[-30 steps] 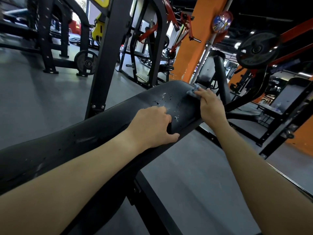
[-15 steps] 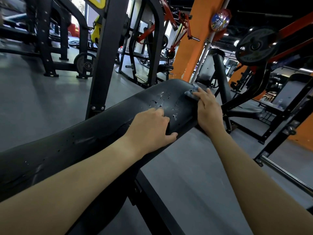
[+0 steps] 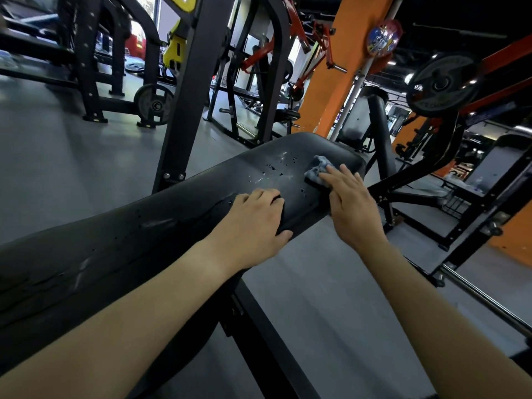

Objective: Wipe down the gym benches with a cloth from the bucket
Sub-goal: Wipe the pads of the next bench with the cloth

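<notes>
A long black padded bench (image 3: 172,226) runs from lower left to the upper middle, with water drops (image 3: 273,168) on its far end. A small grey-blue cloth (image 3: 316,168) lies on the pad near that far end. My right hand (image 3: 351,205) presses on the cloth with straight fingers, covering its near part. My left hand (image 3: 253,226) rests on the pad a little nearer to me, fingers bent on top and thumb hooked over the pad's right edge. No bucket is in view.
A black upright post (image 3: 187,96) stands just behind the bench. An orange pillar (image 3: 339,67) and a loaded weight plate (image 3: 440,84) are at the back right. A steel bar (image 3: 489,303) crosses the lower right. Grey floor (image 3: 316,298) lies under my right arm.
My right hand has slid the cloth from the pad's far right edge inward onto its top surface. My left hand has stayed in place on the pad.
</notes>
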`<state>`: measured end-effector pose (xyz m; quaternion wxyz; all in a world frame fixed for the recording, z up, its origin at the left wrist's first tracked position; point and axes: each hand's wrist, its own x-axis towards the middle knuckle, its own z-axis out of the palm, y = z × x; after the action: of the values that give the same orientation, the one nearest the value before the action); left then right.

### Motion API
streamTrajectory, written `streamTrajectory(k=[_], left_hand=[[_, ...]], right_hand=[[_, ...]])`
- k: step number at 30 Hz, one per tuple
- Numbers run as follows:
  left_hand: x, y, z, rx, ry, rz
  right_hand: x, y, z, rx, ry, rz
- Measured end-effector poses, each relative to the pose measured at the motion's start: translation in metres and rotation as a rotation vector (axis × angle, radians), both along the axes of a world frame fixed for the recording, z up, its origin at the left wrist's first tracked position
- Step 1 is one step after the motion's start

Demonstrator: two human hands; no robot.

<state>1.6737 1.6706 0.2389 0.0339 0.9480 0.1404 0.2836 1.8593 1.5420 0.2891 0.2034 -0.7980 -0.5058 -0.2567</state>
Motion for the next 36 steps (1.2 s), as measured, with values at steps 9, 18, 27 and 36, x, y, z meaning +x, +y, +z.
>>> streamTrajectory(k=[9,18,27,36], left_hand=[[0.004,0.005,-0.004,-0.041,-0.048,-0.012],[0.005,0.016,0.008,-0.052,-0.017,-0.058],[0.006,0.024,0.007,-0.048,-0.030,-0.107],[0.007,0.025,0.005,-0.142,-0.082,-0.101]], right_hand=[[-0.030,0.025,-0.019,0.167,0.116,-0.044],[-0.006,0.018,0.010,-0.088,-0.048,0.014],[-0.031,0.041,0.004,-0.044,-0.001,-0.131],[-0.031,0.029,0.002,-0.236,-0.068,0.064]])
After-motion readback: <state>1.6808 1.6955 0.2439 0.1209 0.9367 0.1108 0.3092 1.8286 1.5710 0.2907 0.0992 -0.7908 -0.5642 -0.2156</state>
